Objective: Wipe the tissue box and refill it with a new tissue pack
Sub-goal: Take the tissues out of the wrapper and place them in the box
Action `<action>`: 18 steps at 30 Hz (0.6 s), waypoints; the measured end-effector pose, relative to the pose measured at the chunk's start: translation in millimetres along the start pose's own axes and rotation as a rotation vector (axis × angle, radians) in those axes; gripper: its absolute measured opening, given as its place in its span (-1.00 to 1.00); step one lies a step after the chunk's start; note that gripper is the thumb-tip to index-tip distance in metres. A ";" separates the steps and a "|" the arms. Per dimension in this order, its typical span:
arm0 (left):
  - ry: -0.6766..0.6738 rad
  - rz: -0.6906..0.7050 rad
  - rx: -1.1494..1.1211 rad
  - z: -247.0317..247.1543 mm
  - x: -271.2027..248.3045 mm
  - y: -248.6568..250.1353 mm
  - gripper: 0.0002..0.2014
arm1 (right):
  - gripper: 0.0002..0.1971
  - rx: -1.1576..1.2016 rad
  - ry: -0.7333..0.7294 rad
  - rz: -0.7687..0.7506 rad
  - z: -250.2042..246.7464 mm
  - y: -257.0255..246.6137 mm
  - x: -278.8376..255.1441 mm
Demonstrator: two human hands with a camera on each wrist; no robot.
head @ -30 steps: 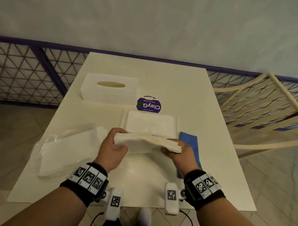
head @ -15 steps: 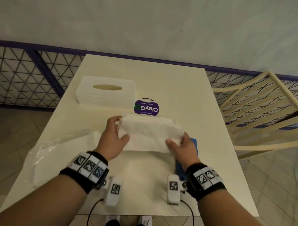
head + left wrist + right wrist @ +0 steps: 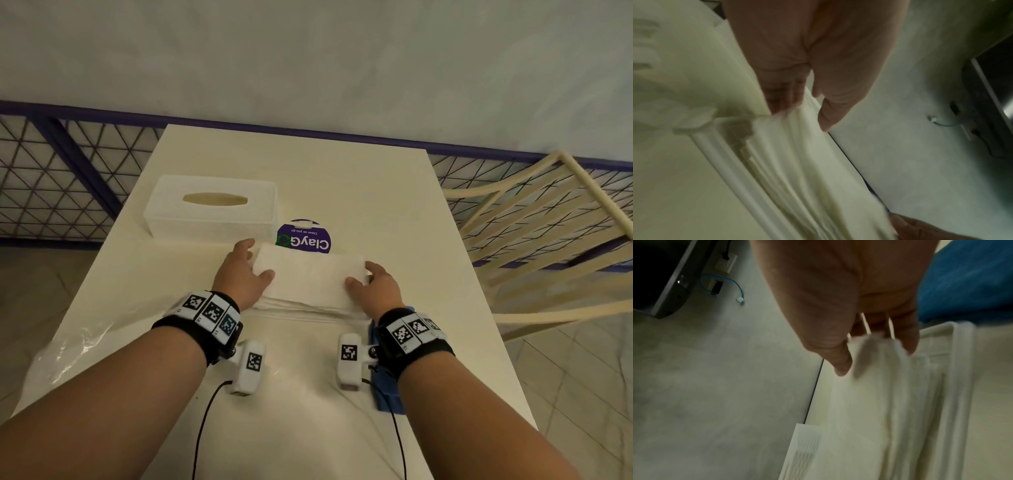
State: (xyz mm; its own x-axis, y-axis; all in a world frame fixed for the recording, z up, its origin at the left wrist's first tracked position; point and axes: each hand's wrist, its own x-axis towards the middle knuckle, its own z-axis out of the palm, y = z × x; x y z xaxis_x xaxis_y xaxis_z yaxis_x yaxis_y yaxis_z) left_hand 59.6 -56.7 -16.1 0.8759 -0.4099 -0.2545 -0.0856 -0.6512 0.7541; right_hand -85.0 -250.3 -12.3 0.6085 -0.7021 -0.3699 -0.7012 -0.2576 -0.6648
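1. Your left hand (image 3: 244, 274) and right hand (image 3: 373, 281) each grip an end of the white stack of folded tissues (image 3: 310, 278).
2. A second ago you held it raised; now it lies in the shallow white tray-like base (image 3: 308, 314).
3. The white lidded tissue box cover (image 3: 212, 207) waits behind on the counter (image 3: 342, 192); fitting it looks next.

desk (image 3: 342, 192) cream | tissue box (image 3: 212, 219) white, fine woven texture | tissue stack (image 3: 308, 277) white | round pack (image 3: 305, 240) purple, white lettering, green mark | cloth (image 3: 387, 394) blue | wristbands (image 3: 205, 315) black, black-and-white square codes
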 end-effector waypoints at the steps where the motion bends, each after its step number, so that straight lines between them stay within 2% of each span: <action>1: 0.005 0.006 0.068 -0.4 -1.3 -1.7 -0.34 | -0.33 -0.026 -0.009 0.017 -1.0 1.6 0.7; 4: 0.069 0.177 0.300 -3.7 -10.0 -2.6 -0.59 | -0.39 -0.064 0.052 0.026 -3.3 4.9 -0.1; 6: 0.034 0.283 0.462 -4.0 -16.7 -3.1 -0.65 | -0.51 -0.042 0.094 -0.018 -2.1 2.9 -6.1; 8: -0.096 0.286 0.602 -2.0 -21.5 -4.7 -0.60 | -0.60 -0.025 0.094 -0.076 2.6 -2.2 -15.8; 10: -0.267 0.221 0.682 -1.3 -25.3 -7.3 -0.54 | -0.67 -0.002 0.074 -0.125 10.5 -9.7 -27.7; 12: -0.323 0.184 0.653 -6.0 -30.8 -9.6 -0.51 | -0.71 0.009 0.034 -0.174 21.0 -19.0 -40.6; 18: -0.023 0.199 0.461 -66.6 -76.3 -30.7 -0.61 | -0.78 -0.057 -0.244 -0.368 72.0 -52.5 -77.2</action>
State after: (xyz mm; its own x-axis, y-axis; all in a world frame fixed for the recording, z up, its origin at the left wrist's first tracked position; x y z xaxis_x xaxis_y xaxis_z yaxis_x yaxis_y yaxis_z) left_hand 27.0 37.2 20.5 0.8110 -0.5655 -0.1500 -0.4555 -0.7713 0.4446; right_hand -68.5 -134.8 4.5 0.8863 -0.3814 -0.2627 -0.4371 -0.5018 -0.7464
